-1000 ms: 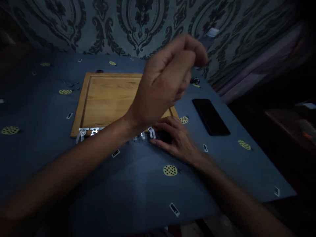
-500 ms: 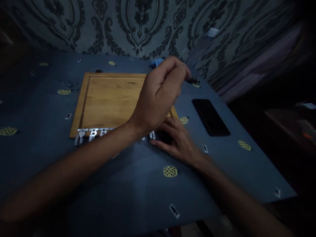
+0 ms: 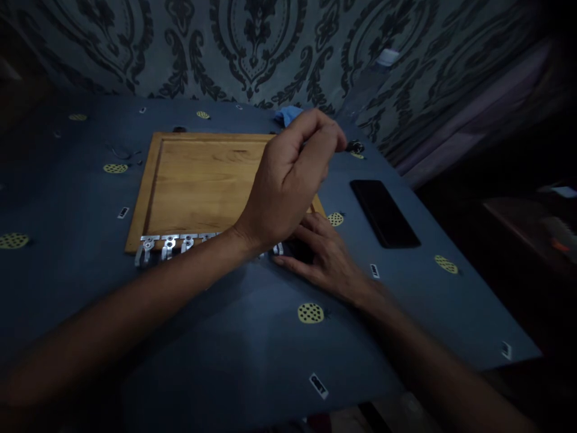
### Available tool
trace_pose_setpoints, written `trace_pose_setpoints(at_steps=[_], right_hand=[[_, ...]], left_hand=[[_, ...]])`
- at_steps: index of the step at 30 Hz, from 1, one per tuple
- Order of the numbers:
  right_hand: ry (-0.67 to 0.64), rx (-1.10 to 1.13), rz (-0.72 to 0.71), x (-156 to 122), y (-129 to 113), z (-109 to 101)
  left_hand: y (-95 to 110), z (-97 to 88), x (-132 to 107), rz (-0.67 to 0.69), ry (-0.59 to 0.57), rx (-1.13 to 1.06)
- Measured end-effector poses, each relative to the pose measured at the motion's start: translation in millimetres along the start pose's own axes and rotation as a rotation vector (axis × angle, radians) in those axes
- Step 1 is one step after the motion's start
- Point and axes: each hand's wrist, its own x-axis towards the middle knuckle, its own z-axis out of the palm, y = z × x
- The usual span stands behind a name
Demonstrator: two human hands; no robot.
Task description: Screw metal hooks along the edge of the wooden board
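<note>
My left hand (image 3: 288, 180) hovers above the right part of a wooden board (image 3: 198, 180), fingers curled into a pinch near a small dark metal object (image 3: 356, 146) on the table; what the fingers hold, if anything, is hidden. My right hand (image 3: 327, 255) lies on the blue table at the board's near right corner, fingers bent over something dark and touching the right end of a metal rack of hooks (image 3: 166, 245) that runs along the board's front edge.
A black phone (image 3: 384, 213) lies flat to the right of the board. A blue cloth (image 3: 288, 114) sits at the far edge by the patterned wall. The blue table cover (image 3: 252, 337) bears yellow dotted marks. The table's right edge drops off near the phone.
My left hand has dropped from a raised, blurred position and settled lower over the board's right side, its fingers now pinched. My right hand has stayed by the rack.
</note>
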Motion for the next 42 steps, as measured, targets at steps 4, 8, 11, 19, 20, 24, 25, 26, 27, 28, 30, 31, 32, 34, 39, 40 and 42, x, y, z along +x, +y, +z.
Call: trace_pose_setpoints(at_steps=[4, 8, 11, 19, 20, 24, 25, 26, 27, 28, 30, 31, 32, 34, 39, 40, 42], right_hand=[[0.004, 0.009, 0.002, 0.6, -0.5, -0.6], [0.004, -0.008, -0.002, 1.1, -1.2, -0.6], [0.018, -0.013, -0.014, 1.0, -1.0, 0.1], [0.019, 0.014, -0.004, 0.6, -0.3, 0.4], [0.021, 0.016, -0.008, 0.6, -0.5, 0.0], [0.013, 0.017, -0.013, 0.8, -2.2, -2.0], [0.01, 0.014, -0.008, 1.0, -2.7, -2.4], [0.006, 0.01, -0.003, 1.1, -3.2, -2.6], [0.002, 0.008, 0.002, 1.2, -3.5, -2.8], [-0.001, 0.006, 0.006, 1.3, -3.8, -2.9], [-0.005, 0.005, 0.009, 1.4, -3.9, -2.8], [-0.002, 0.006, 0.003, 1.4, -3.8, -2.8], [0.0, 0.006, -0.002, 1.3, -3.6, -2.8], [0.001, 0.008, -0.006, 1.0, -3.3, -2.8], [-0.009, 0.012, 0.006, 0.9, -3.1, -2.9], [-0.009, 0.013, 0.006, 1.0, -3.2, -2.8], [-0.007, 0.012, 0.008, 1.1, -3.4, -2.5]], left_hand=[[-0.8, 0.1, -3.8, 0.017, -0.026, 0.0], [-2.2, -2.1, -4.6, 0.031, -0.075, 0.012], [-3.2, -2.8, -3.4, 0.052, -0.025, 0.02], [-2.6, 0.0, -7.5, 0.054, 0.163, 0.052], [-2.8, 0.0, -7.6, 0.063, 0.166, 0.041], [-2.4, -0.9, -5.8, 0.094, 0.158, -0.023], [-1.7, -1.2, -5.1, 0.095, 0.158, -0.031], [-0.9, -1.5, -4.6, 0.089, 0.159, -0.033], [0.0, -1.8, -4.1, 0.079, 0.163, -0.033], [0.9, -2.1, -3.7, 0.071, 0.166, -0.034], [1.9, -2.7, -3.1, 0.063, 0.167, -0.048], [2.0, -2.9, -3.0, 0.068, 0.166, -0.062], [1.9, -3.1, -2.9, 0.073, 0.162, -0.073], [1.5, -3.4, -3.1, 0.079, 0.158, -0.074], [2.6, -3.5, -3.7, 0.034, 0.163, 0.012], [3.0, -3.6, -3.7, 0.034, 0.159, 0.016], [3.6, -3.9, -3.7, 0.038, 0.153, 0.019]])
